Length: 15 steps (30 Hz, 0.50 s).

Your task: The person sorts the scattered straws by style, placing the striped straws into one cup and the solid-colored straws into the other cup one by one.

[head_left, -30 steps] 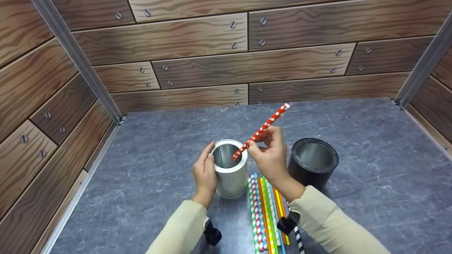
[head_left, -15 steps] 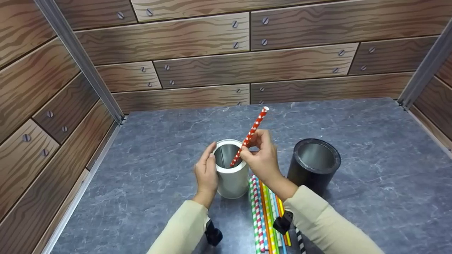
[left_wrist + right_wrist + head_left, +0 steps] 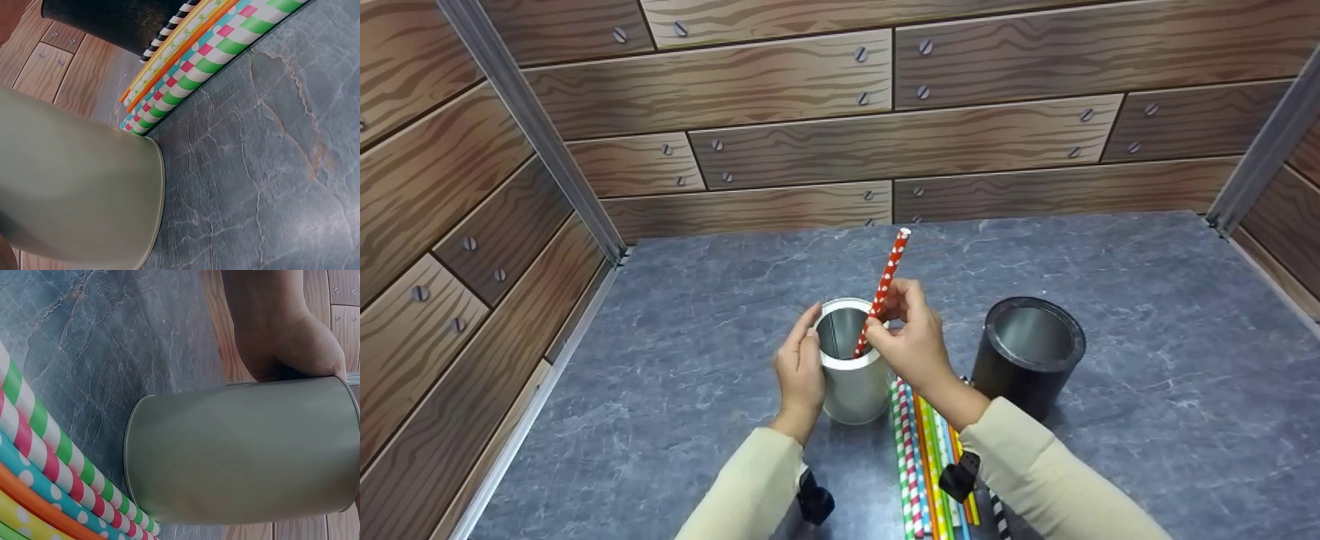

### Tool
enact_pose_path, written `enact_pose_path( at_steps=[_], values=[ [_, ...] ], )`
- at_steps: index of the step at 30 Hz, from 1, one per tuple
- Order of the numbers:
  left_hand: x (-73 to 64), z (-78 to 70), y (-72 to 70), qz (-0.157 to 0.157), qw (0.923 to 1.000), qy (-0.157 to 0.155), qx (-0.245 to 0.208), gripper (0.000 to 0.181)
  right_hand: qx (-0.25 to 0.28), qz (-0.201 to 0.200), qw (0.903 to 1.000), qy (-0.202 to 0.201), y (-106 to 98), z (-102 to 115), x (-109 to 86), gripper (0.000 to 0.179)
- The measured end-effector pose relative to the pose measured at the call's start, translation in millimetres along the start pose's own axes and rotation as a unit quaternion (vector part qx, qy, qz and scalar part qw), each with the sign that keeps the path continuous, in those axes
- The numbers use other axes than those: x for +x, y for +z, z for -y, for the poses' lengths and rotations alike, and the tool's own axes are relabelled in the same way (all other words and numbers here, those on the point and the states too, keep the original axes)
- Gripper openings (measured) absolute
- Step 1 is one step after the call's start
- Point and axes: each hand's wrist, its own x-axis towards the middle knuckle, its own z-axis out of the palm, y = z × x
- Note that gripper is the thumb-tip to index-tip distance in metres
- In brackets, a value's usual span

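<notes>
An open-topped silver can (image 3: 855,390) with a white rim stands upright on the table. My left hand (image 3: 801,375) holds its left side, with thumb and index fingertip up at the rim and the other fingers largely hidden. Between thumb and fingers my right hand (image 3: 916,341) pinches a red paper straw (image 3: 891,266) with white dots. The straw leans slightly right, its lower end inside the can's mouth and its upper end high above the rim. In the right wrist view the silver can (image 3: 242,450) fills the middle, with the left hand (image 3: 304,343) against its side.
Several striped, dotted and plain paper straws (image 3: 919,465) lie side by side in front of the silver can, partly under the right forearm. A black can (image 3: 1016,382) stands open to the right. Wood-patterned walls (image 3: 780,82) enclose the grey marbled table (image 3: 682,322).
My right hand has moved left and slightly down with the red straw. The straw has turned more upright and its lower end has dropped deeper into the can. My left hand stays put.
</notes>
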Motion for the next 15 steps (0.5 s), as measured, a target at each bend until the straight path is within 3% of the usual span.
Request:
enact_pose_path(
  at_steps=[15],
  values=[
    [0.7,0.7,-0.6,-0.001,0.9998,0.005,0.017,0.036,0.030,-0.004,0.9993,0.019,2.6,-1.8,-0.2,0.030]
  ],
)
